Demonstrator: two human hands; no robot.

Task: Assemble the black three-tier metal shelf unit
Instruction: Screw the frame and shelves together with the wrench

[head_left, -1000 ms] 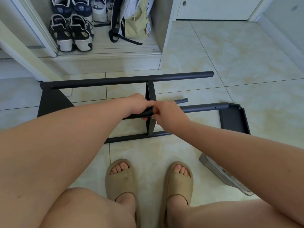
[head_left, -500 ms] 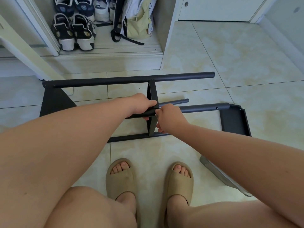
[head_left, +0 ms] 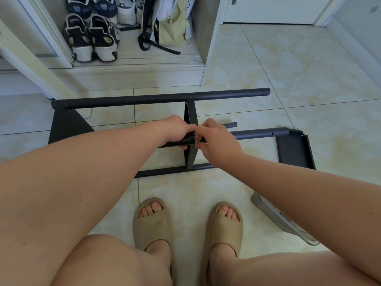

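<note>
Both arms are reaching forward and down from a crouch, meeting over the black shelf unit point(head_left: 68, 131), which is lying on its side on the tile floor point(head_left: 268, 58), just ahead of the person's tan slippers point(head_left: 152, 221). The left hand point(head_left: 177, 131) is coming in palm-down, fingers wrapping right round the middle tube point(head_left: 259, 134), thumb tucked underneath. That is a full, closed grip just left of the upright middle panel point(head_left: 190, 112). The right hand point(head_left: 216, 141) is angling in from the other side, wrist bent and knuckles up. Its fingertips are drawn tightly together, pinching a small silvery piece point(head_left: 197, 142) right where the tube is crossing the panel. Whether that piece is touching the metal cannot be told. The two hands are almost touching across the panel. Behind them the far pole point(head_left: 160, 98) is running level across the floor, and a short thin tube end point(head_left: 231, 125) is poking out past the right hand's knuckles. Further back, sneakers point(head_left: 92, 38) and a pale green bag point(head_left: 173, 27) are sitting in an open closet.
</note>
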